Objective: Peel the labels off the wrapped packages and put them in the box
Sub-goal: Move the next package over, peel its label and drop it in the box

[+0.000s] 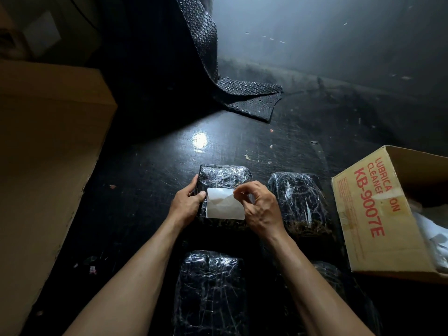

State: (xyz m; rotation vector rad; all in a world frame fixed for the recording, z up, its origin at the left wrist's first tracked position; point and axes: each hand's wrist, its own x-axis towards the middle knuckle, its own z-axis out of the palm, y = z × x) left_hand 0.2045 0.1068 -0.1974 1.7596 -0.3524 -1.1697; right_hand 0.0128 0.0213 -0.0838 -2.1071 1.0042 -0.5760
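A black package wrapped in clear film point(224, 175) lies on the dark floor in the middle of the view, with a white rectangular label point(224, 204) on its top. My left hand point(186, 202) grips the package's left edge. My right hand point(260, 207) pinches the label's upper right corner, which is lifted and curled. A second wrapped package point(299, 202) lies just to the right, a third point(209, 292) between my forearms, and part of another point(339, 282) shows under my right arm. An open cardboard box point(378, 214) with red lettering stands at the right.
A large plain cardboard box point(46, 154) fills the left side. A sheet of black bubble wrap point(232, 88) hangs down onto the floor at the back. White paper point(431, 236) lies inside the open box. Small scraps dot the dark floor point(157, 166).
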